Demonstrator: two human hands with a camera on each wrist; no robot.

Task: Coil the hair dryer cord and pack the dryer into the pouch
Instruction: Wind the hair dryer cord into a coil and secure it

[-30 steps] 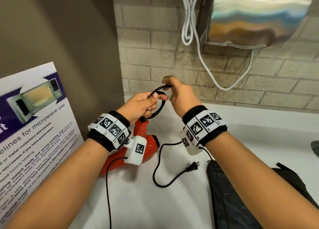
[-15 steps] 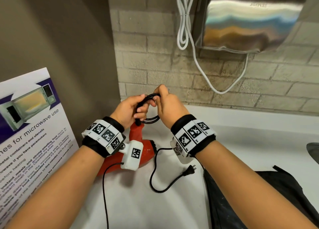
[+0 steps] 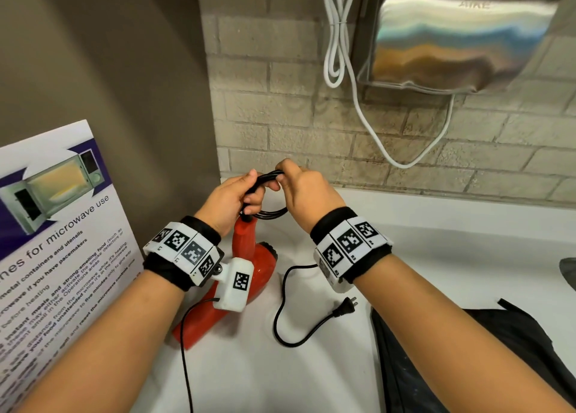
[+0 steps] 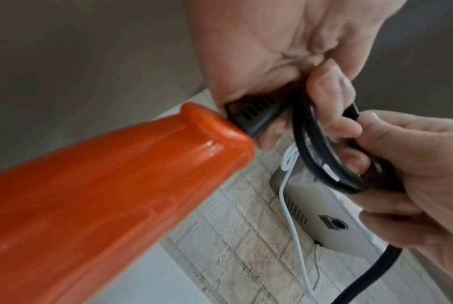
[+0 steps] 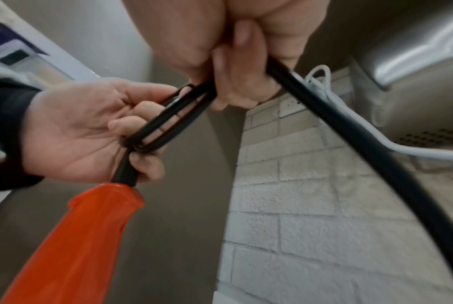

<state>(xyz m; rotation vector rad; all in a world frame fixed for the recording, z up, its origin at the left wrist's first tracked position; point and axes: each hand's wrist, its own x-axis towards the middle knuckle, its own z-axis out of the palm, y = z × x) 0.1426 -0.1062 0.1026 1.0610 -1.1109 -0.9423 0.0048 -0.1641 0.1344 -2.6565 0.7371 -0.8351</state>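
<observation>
Both hands (image 3: 265, 191) work close to the brick wall (image 3: 280, 122), hemmed on the left by a brown side wall (image 3: 124, 69) and a leaning poster (image 3: 59, 225). A hand dryer (image 3: 461, 35) and its white cable (image 3: 355, 94) hang above to the right. Below the hands, the red dryer (image 3: 249, 272) and the loose cord (image 3: 280, 319) with its plug (image 3: 344, 308) lie on the tabletop (image 3: 452, 256). The dark pouch (image 3: 467, 366) fills the near right; bare tabletop lies open between pouch and wall.
</observation>
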